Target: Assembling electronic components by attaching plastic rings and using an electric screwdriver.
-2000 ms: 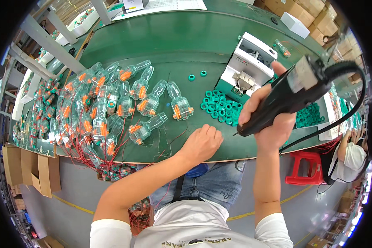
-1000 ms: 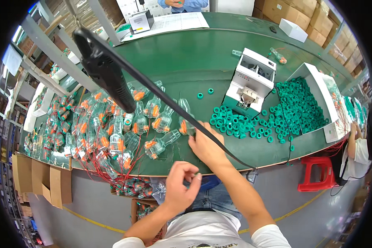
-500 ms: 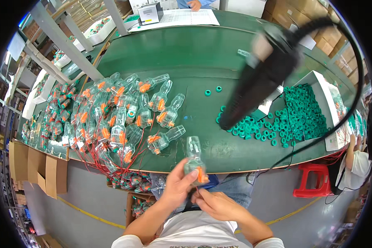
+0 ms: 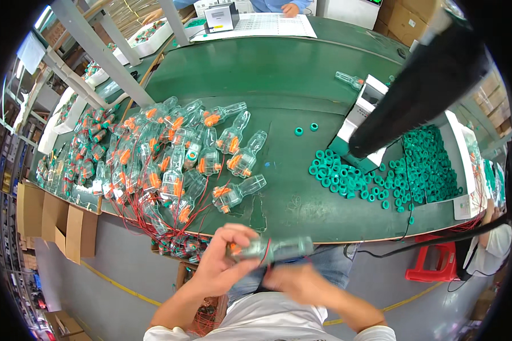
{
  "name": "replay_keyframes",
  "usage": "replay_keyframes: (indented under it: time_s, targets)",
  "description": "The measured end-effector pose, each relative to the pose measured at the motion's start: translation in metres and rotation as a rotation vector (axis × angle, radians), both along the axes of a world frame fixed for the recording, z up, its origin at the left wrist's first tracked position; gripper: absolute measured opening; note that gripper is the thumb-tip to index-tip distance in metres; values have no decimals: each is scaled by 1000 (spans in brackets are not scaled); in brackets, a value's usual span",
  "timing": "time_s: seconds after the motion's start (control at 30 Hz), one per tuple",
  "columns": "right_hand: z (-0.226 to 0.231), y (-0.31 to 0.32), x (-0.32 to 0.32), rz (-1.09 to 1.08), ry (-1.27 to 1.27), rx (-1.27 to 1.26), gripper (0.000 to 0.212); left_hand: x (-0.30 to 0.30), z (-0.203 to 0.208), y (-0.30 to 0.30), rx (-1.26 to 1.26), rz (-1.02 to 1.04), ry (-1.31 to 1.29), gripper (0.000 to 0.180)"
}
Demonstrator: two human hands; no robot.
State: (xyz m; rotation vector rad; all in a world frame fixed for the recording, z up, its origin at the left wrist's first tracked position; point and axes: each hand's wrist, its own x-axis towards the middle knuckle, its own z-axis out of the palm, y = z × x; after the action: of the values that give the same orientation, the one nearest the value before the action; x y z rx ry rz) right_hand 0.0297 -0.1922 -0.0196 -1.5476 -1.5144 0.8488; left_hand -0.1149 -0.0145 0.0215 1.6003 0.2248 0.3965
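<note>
My left hand is closed around the orange end of a clear plastic bottle-shaped housing, which lies nearly level just off the table's front edge, its narrow end to the right. A red wire crosses the housing's body. Just below it is my right hand, smeared by motion, so whether its fingers hold the wire does not show. Several similar clear housings with orange parts lie piled on the left of the green table, their red wires trailing over the front edge.
Green rings spread on the right, with more in a white tray. A black hanging tool on a cable looms over a small white-and-green box. Open cardboard sits at left, a red stool at right. A co-worker's hand rests opposite.
The housing has turned from upright to nearly level, narrow end now to the right. My left hand has shifted left with it. My right hand moved slightly right and blurred; the view has shifted too.
</note>
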Motion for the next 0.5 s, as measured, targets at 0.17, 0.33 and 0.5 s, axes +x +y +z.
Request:
replay_keyframes:
  time_s: [0.17,0.33,0.5]
  targets:
    - [48,11,38,-18,-70,104,12,-11,2,6,66,-584,205,31]
    - [31,-7,5,144,-31,-21,11,-8,-5,12,313,-87,217,33]
    - [8,-7,0,-52,-55,25,10,-6,4,24,35,-446,-3,37]
